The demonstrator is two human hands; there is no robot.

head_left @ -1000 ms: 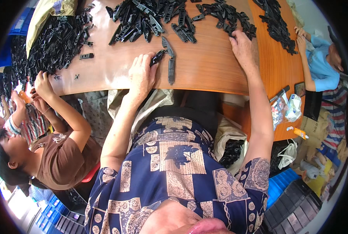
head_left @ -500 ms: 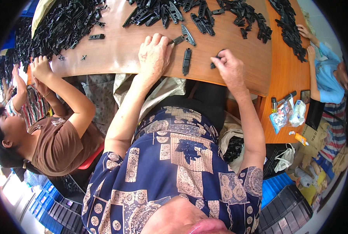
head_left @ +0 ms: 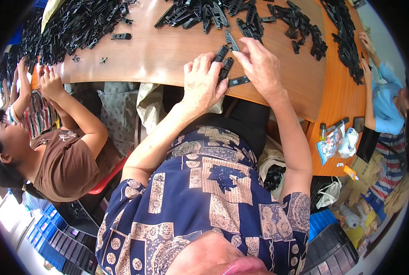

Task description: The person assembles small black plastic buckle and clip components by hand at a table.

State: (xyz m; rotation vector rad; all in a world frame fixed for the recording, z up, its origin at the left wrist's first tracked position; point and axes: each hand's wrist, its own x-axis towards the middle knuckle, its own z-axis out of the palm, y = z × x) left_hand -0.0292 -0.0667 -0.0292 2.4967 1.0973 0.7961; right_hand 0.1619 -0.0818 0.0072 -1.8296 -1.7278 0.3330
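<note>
My left hand [head_left: 201,81] is over the near part of the table, its fingers and thumb curled round a long black plastic part [head_left: 226,68]. Against its fingertips lies another black plastic part [head_left: 221,53]. A third dark strip-shaped part [head_left: 239,81] lies by my left thumb, near the table edge. To the right, my right hand [head_left: 261,66] has its thumb and forefinger apart, with nothing visible between them. Just beyond its fingertips is a pointed grey-black part [head_left: 232,41].
Heaps of black plastic parts [head_left: 76,34] cover the far side of the brown table [head_left: 158,59]. A person in brown [head_left: 71,165] sits at left, another in light blue [head_left: 387,103] at right. A plastic packet [head_left: 330,144] and small bottle [head_left: 322,131] stand on the right-hand table.
My right hand has moved left toward my left hand, and the small dark piece it pinched no longer shows. My left hand has shifted right and nearer, onto the black parts.
</note>
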